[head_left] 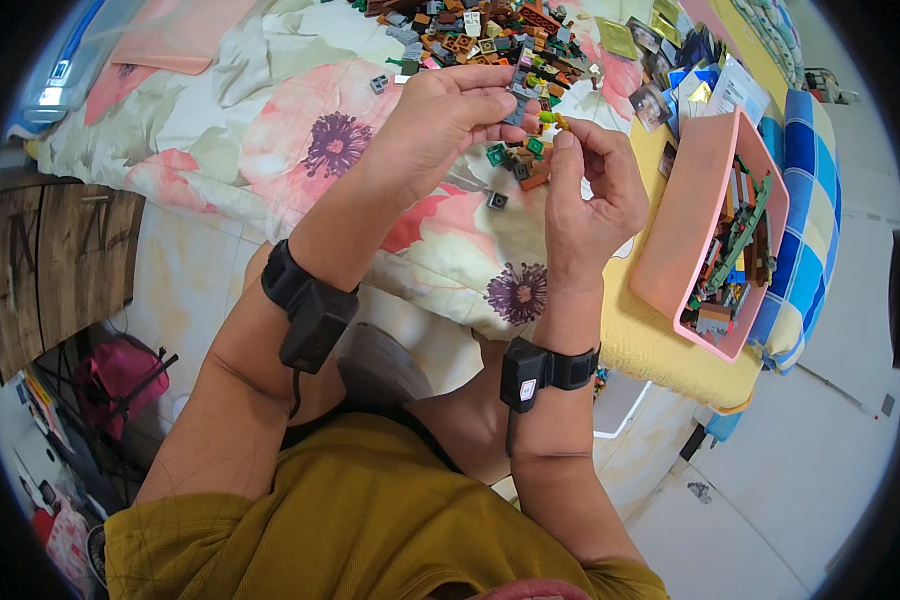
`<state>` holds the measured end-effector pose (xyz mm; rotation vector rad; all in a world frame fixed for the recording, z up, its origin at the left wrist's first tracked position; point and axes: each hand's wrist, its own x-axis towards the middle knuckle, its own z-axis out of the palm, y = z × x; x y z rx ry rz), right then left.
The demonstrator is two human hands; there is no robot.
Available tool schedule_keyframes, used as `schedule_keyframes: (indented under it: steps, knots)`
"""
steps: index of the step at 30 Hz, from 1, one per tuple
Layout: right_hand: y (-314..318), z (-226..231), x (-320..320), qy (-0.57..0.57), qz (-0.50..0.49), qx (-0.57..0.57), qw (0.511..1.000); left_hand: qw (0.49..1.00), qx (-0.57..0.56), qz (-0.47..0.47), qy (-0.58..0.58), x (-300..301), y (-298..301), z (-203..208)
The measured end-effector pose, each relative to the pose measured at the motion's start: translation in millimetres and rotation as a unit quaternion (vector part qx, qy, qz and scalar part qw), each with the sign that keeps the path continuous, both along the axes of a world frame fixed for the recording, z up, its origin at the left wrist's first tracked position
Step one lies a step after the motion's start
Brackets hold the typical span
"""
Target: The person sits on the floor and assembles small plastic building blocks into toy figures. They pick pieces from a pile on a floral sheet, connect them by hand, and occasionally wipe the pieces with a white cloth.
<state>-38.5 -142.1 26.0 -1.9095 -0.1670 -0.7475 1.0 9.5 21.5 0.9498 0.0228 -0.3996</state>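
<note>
My left hand [435, 120] is closed, holding a narrow grey toy-brick assembly [518, 98] upright between thumb and fingers. Just to its right, my right hand [598, 190] pinches a small yellow-green toy piece [550, 118] at the fingertips, close beside the grey assembly. Whether the two parts touch I cannot tell. Under the hands lie loose green bricks [497, 155] and a reddish-brown brick [536, 181]. A small dark grey brick [497, 201] sits nearer to me on the floral cloth.
A big heap of mixed bricks [460, 45] spreads beyond my hands on the floral cloth [260, 130]. At right, a pink bin [660, 240] holds more bricks, beside a rolled blue checked cloth [805, 220]. Shiny packets and cards [685, 85] lie behind it. A clear plastic box [65, 85] stands far left.
</note>
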Motion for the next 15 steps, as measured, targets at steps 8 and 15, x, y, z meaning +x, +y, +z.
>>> schedule_keyframes:
  steps: [8, 15]
  knots:
    - [6.5, -0.9, -0.1, -0.009, 0.016, -0.004, 1.0, 0.999, 0.047, 0.007, -0.022, -2.7, -2.6, -2.5]
    - [6.7, -1.9, 1.8, -0.025, 0.006, -0.055, 0.998, 0.996, 0.078, 0.013, -0.029, -2.7, -3.1, -1.5]
